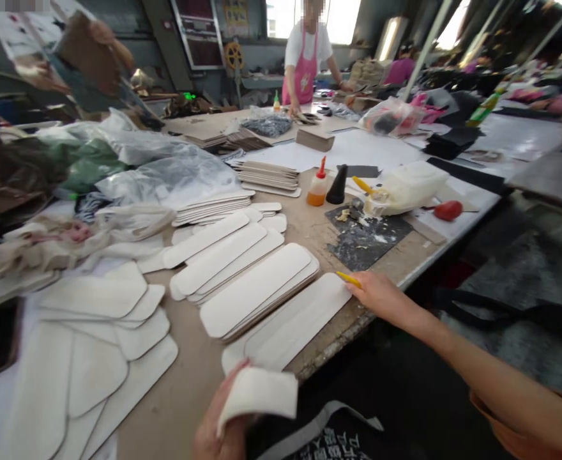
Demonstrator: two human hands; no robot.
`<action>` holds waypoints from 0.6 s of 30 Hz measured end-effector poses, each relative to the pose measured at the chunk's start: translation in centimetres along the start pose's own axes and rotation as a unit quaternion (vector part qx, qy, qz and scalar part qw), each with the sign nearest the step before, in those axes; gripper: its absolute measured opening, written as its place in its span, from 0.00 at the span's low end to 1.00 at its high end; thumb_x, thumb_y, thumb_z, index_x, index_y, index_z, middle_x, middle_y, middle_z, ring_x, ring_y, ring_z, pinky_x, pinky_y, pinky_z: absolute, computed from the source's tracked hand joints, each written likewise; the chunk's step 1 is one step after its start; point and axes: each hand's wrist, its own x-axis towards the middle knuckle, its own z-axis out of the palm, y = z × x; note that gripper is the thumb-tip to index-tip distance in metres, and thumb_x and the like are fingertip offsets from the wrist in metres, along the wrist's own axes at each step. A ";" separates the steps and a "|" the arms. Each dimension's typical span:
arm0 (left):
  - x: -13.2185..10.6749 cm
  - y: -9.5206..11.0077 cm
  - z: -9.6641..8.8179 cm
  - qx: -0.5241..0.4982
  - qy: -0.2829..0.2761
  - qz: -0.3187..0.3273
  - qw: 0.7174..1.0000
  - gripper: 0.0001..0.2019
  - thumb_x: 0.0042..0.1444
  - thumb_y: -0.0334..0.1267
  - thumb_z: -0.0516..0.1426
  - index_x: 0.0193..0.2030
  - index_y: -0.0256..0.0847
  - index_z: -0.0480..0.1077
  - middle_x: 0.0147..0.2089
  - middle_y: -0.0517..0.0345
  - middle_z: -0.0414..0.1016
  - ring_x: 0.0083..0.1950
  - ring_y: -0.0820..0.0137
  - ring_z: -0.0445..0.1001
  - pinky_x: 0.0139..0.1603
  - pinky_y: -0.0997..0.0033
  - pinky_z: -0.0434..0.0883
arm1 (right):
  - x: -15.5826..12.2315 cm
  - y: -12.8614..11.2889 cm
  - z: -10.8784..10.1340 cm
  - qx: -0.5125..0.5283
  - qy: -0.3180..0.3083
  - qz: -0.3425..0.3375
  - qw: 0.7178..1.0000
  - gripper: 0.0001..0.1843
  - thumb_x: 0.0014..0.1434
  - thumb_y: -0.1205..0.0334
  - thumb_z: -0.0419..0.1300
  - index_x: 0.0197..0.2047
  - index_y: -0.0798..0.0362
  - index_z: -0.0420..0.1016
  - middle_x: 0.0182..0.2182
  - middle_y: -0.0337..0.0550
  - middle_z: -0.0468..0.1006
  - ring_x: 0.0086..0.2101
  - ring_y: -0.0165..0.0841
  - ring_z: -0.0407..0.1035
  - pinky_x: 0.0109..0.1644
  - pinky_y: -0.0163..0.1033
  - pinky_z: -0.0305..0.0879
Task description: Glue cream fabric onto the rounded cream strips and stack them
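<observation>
My left hand (221, 428) is at the table's near edge, closed on a white fabric-covered piece (262, 393) that is bent over my fingers. My right hand (379, 295) rests at the table edge, holding a thin yellow tool (348, 279) whose tip touches the end of a long white rounded panel (300, 322). More white panels (252, 287) lie overlapped in rows just beyond it. Another spread of white panels (99, 358) covers the near left of the table.
An orange glue bottle (317, 190), a black cone (337, 186), a white plastic jug (405, 187), a red object (448, 210) and a glue-smeared dark sheet (367, 239) lie on the right. Plastic bags (166, 172) heap at left. A person in a pink apron (304, 64) works at the far end.
</observation>
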 end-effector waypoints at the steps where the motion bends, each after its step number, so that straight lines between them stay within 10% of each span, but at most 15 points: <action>1: -0.1 1.1 0.3 -0.062 0.043 -0.111 0.991 0.15 0.55 0.44 0.56 0.45 0.38 0.73 0.46 0.51 0.78 0.53 0.62 0.72 0.59 0.65 0.65 | 0.1 0.1 0.1 0.010 -0.001 -0.004 1.000 0.15 0.60 0.60 0.47 0.38 0.58 0.72 0.38 0.54 0.76 0.40 0.42 0.70 0.44 0.41 0.61; 6: 1.1 4.1 1.0 -0.366 0.099 -0.276 0.883 0.10 0.58 0.33 0.54 0.42 0.26 0.71 0.48 0.39 0.75 0.48 0.63 0.75 0.54 0.67 0.70 | 0.9 0.2 0.1 0.111 0.013 -0.003 0.994 0.09 0.55 0.59 0.50 0.30 0.54 0.67 0.27 0.45 0.74 0.29 0.35 0.68 0.34 0.37 0.62; 12: 1.2 3.5 0.8 -0.380 0.109 -0.252 0.883 0.09 0.58 0.31 0.54 0.39 0.26 0.71 0.43 0.38 0.77 0.43 0.64 0.78 0.51 0.65 0.73 | -0.3 -1.1 -0.1 0.479 -0.019 0.120 0.870 0.21 0.42 0.46 0.63 0.29 0.50 0.58 0.12 0.26 0.57 0.13 0.22 0.49 0.16 0.29 0.44; 18: 0.5 2.5 0.0 -0.360 0.144 -0.206 0.898 0.12 0.55 0.40 0.58 0.36 0.29 0.73 0.35 0.46 0.78 0.38 0.67 0.78 0.43 0.71 0.75 | -1.8 -1.6 -1.2 0.539 -0.046 0.126 0.831 0.26 0.35 0.45 0.68 0.27 0.52 0.60 0.12 0.28 0.59 0.14 0.19 0.48 0.16 0.26 0.44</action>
